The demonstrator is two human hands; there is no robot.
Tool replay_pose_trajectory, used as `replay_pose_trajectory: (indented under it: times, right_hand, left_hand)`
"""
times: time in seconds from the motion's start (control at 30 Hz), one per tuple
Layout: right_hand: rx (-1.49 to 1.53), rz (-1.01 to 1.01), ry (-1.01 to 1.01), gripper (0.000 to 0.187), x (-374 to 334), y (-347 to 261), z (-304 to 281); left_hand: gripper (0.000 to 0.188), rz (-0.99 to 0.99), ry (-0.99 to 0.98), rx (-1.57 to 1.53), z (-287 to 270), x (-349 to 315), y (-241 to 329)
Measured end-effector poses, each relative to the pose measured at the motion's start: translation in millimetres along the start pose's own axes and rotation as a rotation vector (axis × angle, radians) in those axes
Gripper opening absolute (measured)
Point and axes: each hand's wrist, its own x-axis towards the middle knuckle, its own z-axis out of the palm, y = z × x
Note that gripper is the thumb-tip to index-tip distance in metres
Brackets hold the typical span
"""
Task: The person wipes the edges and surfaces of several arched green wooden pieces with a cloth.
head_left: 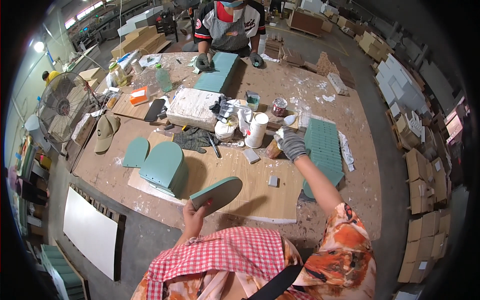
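Note:
My bare left hand (193,218) grips a green board (218,193) with a rounded end, held tilted above the table's near edge. My right hand (291,144), in a grey knit glove, is reached out with its fingers bent, beside a small brownish container (273,149). What its fingertips hold, if anything, I cannot make out. To the left stands a stack of green rounded boards (162,167), with a single green board (136,152) lying beside it. A long row of green boards (322,145) lies to the right of my gloved hand.
Two small grey blocks (273,181) and a white bottle (257,131) stand near the middle, by a dark glove (192,139) and a pen (214,145). A wrapped white block (194,108) lies behind. Across the table a gloved person (230,30) works at more green boards (217,72).

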Motion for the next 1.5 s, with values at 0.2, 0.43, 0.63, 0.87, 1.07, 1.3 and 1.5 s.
replay_pose_trajectory:
  times: [0.2, 0.43, 0.63, 0.87, 1.07, 1.3, 1.5]
  right_hand:
    - [0.796, 0.081, 0.508, 0.027, -35, 38, -29]
    - [2.709, 0.294, -0.082, 0.015, -112, 23, 17]
    - [1.906, 0.756, 0.427, 0.032, -98, 81, 69]
    - [0.709, 0.049, 0.095, 0.034, -59, -62, -36]
    - [0.525, -0.099, 0.275, 0.029, -49, -34, -10]
    - [0.24, 0.052, 0.444, 0.031, -73, 8, -49]
    - [0.192, 0.111, 0.511, 0.031, -85, 7, -47]
  left_hand:
    - [0.027, 0.017, -0.099, 0.054, -8, 1, -7]
    - [0.045, 0.097, -0.089, 0.182, -20, 12, -61]
    - [0.037, 0.206, -0.137, 0.316, -18, 25, -49]
    - [0.034, 0.212, -0.126, 0.436, -31, 17, -20]
    - [0.039, 0.171, -0.159, 0.473, -40, 5, -14]
    - [0.043, 0.133, -0.199, 0.494, -30, 10, -8]
    - [0.044, 0.061, -0.153, 0.387, -26, 7, -21]
